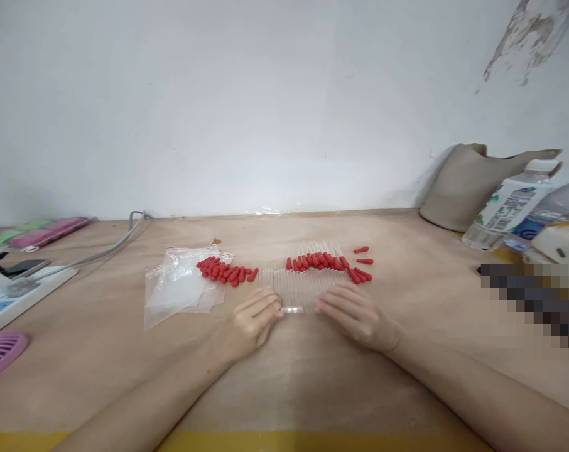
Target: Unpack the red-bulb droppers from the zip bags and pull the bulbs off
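Thin clear dropper tubes [294,290] lie side by side in a row before me. My left hand [255,319] is closed at the row's near left corner, fingertips on the tubes. A bright shiny strip by its fingertips could be glare or a clear piece. My right hand [353,316] is closed on the near right side, fingers together against the tubes. How many tubes each hand grips is hidden. Red rubber dropper bulbs [317,260] are piled along the row's far end, with more clear tubes [319,247] behind. Several loose red bulbs [361,275] lie to the right.
Another pile of red bulbs [223,271] lies partly on clear plastic bags [176,289] at left. A power strip [30,298] with a grey cable and a pink slatted object [2,353] are far left. A plastic bottle [508,210] leans near a beige container [458,188] at right.
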The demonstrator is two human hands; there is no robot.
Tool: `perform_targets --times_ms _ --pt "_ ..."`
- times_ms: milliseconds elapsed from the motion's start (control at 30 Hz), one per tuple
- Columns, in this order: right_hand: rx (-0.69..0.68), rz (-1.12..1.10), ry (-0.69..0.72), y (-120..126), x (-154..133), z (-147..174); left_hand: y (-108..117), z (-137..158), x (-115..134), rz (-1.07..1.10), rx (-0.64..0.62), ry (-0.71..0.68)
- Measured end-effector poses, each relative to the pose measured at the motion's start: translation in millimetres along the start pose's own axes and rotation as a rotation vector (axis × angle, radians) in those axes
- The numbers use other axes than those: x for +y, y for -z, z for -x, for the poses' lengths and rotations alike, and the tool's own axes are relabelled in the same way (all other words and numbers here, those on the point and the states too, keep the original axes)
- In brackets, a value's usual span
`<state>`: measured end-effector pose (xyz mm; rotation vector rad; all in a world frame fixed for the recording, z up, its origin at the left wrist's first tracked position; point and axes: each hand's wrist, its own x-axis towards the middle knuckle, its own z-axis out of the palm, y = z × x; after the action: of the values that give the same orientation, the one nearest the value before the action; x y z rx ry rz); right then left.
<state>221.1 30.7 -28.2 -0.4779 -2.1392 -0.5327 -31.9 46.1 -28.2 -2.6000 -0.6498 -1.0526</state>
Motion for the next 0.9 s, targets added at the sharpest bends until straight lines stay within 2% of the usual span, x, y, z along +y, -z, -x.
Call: perform_targets --times_ms 100,233,433,567,667,900 --pt "0.109 0.042 -0.259 8.4 16.5 9.4 4.7 3.3 -19.1 -0.057 0.071 0.198" --pt "0.156 0.143 -0.504 13.6 38.2 20.2 2.6 4.1 -36.2 -0.095 0.048 0.377" --pt "0.067 0.044 -0.916 19.5 63.7 32.0 -6.1 7.8 -36.8 -0.206 -0.021 0.416" --pt "0.078 -0.022 -1.157 18.9 80.6 42.6 -7.0 7.9 -38.2 -0.248 -0.019 0.412" --pt "0.046 -0.014 -1.222 15.6 87.9 49.4 -8.6 6.8 -40.5 -0.267 -0.006 0.377" --pt "-0.059 -0.096 -1.215 16.6 83.9 47.9 -11.1 8.4 -38.0 -0.164 -0.060 0.402"
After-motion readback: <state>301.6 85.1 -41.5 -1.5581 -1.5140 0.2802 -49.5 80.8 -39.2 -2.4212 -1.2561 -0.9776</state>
